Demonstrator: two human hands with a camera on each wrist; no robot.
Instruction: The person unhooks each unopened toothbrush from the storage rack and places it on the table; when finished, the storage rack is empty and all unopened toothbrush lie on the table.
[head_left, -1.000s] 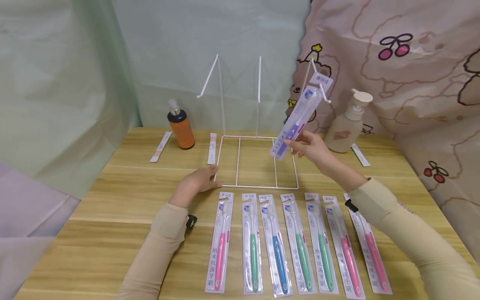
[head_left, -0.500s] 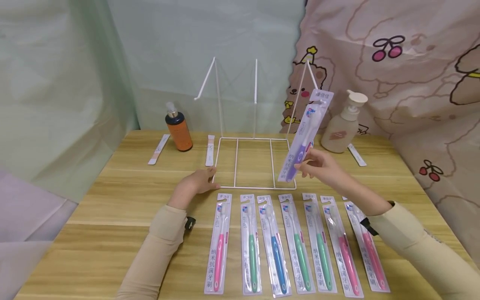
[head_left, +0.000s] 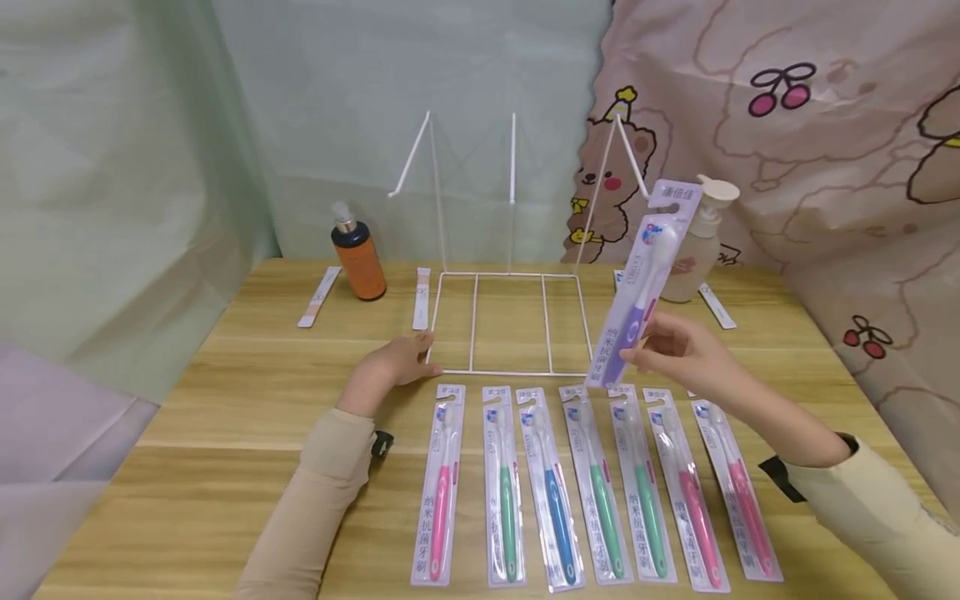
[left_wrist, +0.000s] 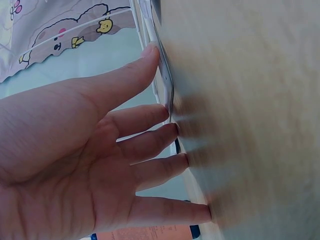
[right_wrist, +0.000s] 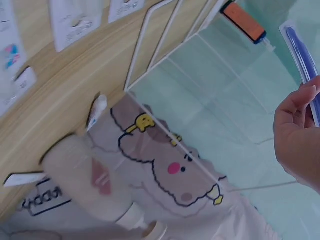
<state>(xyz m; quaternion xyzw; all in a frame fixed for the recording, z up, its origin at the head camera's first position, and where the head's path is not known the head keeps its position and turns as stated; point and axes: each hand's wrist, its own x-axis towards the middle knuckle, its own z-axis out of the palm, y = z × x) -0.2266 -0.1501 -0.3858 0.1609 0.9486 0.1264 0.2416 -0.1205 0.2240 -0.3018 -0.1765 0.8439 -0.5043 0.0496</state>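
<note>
My right hand (head_left: 693, 354) pinches the lower part of a packaged purple toothbrush (head_left: 637, 304). The blister pack leans up and to the right, its top beside the front end of the rack's right hook (head_left: 632, 158). In the right wrist view only part of the purple handle (right_wrist: 301, 52) shows at the fingers. At the front left corner of the white wire rack (head_left: 474, 321) rests my left hand (head_left: 393, 362). Seen from the left wrist, its fingers (left_wrist: 150, 140) are extended with tips on the table, and the thumb touches the wire. No packs hang on the three hooks.
A row of several packaged toothbrushes (head_left: 555, 492), pink, green and blue, lies before the rack. An orange bottle (head_left: 360, 262) stands at left, a beige pump bottle (head_left: 686, 258) at right, partly behind the held pack. Narrow sachets (head_left: 422, 298) lie near the bottles.
My right hand has brought the purple toothbrush down, rightward and toward me. Its header, earlier behind the right hook's front arm, now stands beside the hook's end. The left hand stays put.
</note>
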